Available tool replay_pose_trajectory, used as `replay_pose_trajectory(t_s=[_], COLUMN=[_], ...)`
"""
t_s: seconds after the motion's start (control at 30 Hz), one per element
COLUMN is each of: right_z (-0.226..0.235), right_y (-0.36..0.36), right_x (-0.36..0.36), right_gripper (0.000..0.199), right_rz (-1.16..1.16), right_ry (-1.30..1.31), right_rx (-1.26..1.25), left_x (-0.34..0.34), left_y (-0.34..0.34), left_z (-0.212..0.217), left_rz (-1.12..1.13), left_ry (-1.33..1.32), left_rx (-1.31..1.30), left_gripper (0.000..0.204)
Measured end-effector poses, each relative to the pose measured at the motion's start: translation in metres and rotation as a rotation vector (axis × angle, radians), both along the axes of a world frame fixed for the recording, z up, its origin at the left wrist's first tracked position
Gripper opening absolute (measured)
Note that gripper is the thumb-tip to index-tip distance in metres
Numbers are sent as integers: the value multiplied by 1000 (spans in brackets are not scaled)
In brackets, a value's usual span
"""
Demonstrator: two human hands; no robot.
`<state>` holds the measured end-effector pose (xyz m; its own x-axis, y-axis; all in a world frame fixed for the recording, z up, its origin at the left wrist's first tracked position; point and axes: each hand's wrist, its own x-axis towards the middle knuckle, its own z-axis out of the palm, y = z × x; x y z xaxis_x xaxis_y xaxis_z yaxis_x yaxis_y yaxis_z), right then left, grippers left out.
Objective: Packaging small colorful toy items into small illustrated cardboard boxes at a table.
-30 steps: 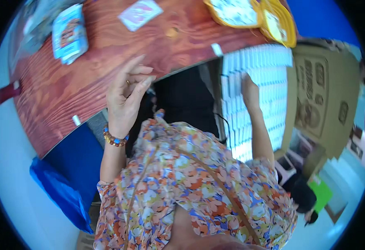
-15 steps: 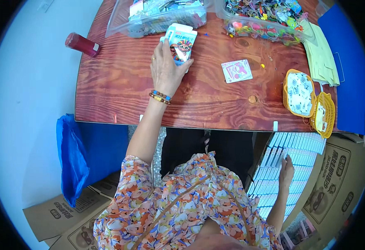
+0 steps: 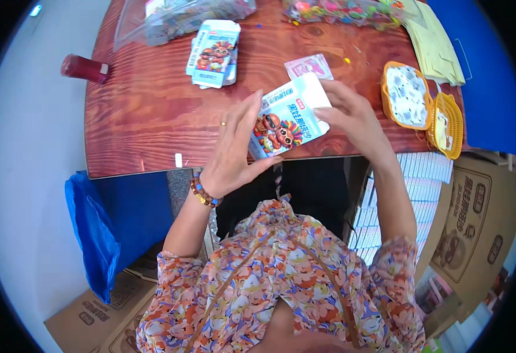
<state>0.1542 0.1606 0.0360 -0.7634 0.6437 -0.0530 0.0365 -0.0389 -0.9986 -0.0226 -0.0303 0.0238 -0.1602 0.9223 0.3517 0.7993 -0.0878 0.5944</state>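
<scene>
A small light-blue cardboard box with cartoon figures is held over the table's front edge, tilted, its white flap pointing up and right. My left hand, with a beaded bracelet and a ring, grips its lower left side between thumb and fingers. At the flap end, my right hand is closed on the box with its thumb against the upper right corner. A small stack of matching boxes lies on the table beyond my left hand. Partly behind the held box, a pink picture card rests on the table.
Clear plastic bins of packets and colourful trinkets stand at the back. Two yellow baskets hold small packets on the right. A red bottle lies left. Below right, a carton holds rows of boxes.
My left hand has left the stack and come nearer with a box in it. My right hand has risen from the carton at the lower right to that box's flap end.
</scene>
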Motion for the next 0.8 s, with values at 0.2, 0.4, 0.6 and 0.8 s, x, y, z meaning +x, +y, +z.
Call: replay_pose_trajectory(t_s=[0.2,0.4,0.6,0.8], right_z=[-36,-37,-28,-26], right_y=[-1,-1,-1,-2], right_x=[-12,-2,3,2], right_gripper=[29,17,18,19], right_rz=[239,173,246,217], right_ry=[-286,-187,-135,-95], right_rx=[417,102,-19,-49], left_x=[19,18,38,35], left_y=[4,7,20,21], left_z=[-6,-14,-13,-21], left_rz=[37,69,196,208], left_ry=[43,70,177,103], left_rx=[-151,-212,-146,-96], left_gripper=[100,96,104,102])
